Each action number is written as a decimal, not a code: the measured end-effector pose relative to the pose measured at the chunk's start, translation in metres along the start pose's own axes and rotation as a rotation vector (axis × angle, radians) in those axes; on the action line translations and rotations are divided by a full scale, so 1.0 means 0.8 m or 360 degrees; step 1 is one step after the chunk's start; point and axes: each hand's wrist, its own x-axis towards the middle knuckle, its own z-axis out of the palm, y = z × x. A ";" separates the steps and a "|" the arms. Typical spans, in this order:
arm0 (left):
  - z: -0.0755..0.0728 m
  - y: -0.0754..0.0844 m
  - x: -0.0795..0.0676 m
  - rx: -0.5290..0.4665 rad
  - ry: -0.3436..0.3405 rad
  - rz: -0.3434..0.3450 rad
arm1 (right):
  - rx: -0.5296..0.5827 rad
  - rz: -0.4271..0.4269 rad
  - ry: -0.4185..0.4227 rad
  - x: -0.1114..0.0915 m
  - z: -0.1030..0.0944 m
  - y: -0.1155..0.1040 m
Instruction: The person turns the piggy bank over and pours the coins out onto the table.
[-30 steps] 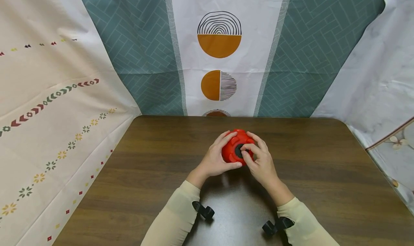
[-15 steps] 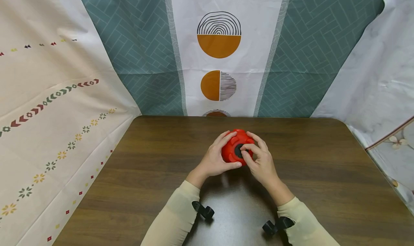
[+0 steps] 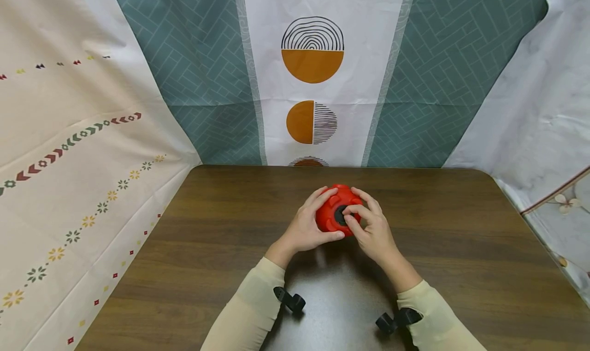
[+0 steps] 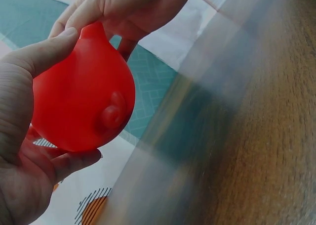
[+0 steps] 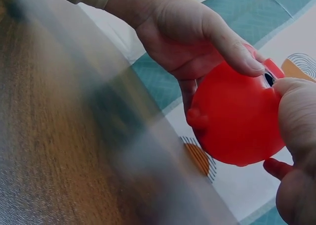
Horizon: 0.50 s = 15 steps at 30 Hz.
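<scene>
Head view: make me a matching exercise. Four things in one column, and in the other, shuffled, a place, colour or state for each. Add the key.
Things:
1. Left hand
2. Tabletop
3. Right hand
4. Sleeves

Descriptions:
A. Thumb and a finger at the black centre
B. Pale cream-yellow
C. Thumb and fingers spread around the left side of the round red object
D. Brown, with a wood grain

Right pairs: 1-C, 2-D, 3-A, 4-B.
</scene>
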 end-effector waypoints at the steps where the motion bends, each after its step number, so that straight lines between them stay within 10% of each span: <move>1: 0.000 0.000 0.000 0.0000 -0.0001 0.0001 | 0.0002 -0.0005 -0.0007 0.000 0.000 0.000; 15: 0.000 0.002 0.000 -0.0001 -0.0013 -0.0016 | 0.0034 -0.0022 -0.0030 0.001 -0.003 0.001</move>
